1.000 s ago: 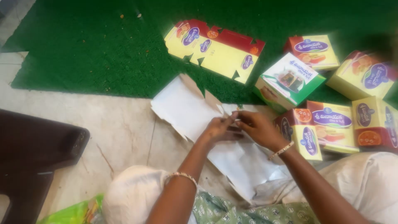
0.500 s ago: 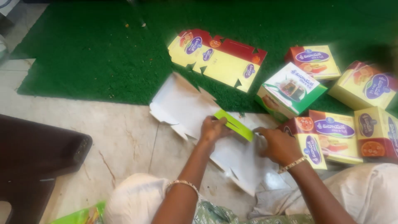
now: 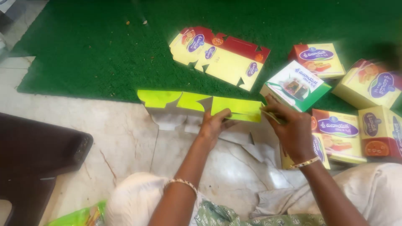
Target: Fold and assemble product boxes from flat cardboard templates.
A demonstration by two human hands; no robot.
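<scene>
In the middle of the frame the person holds up a flat, unfolded carton blank, its bright yellow-green flaps tilted toward the camera and its pale inner side hanging down over the stone floor. The left hand grips the blank near its centre, fingers curled over the lower edge of the yellow strip and closed on the card. The right hand, just right of centre, pinches the blank's right end, thumb and fingers pressed together on the edge; a gold bangle sits on that wrist and a thinner one on the left wrist.

Under the raised blank, more white flat card lies on the floor. Above it, on the green mat filling the top of the frame, rests another flat blank printed yellow and red. To the right, folded boxes cluster: a green and white box just beside the right hand, a yellow and red box above it, and several more yellow boxes at the right edge. A dark seat fills the lower left
</scene>
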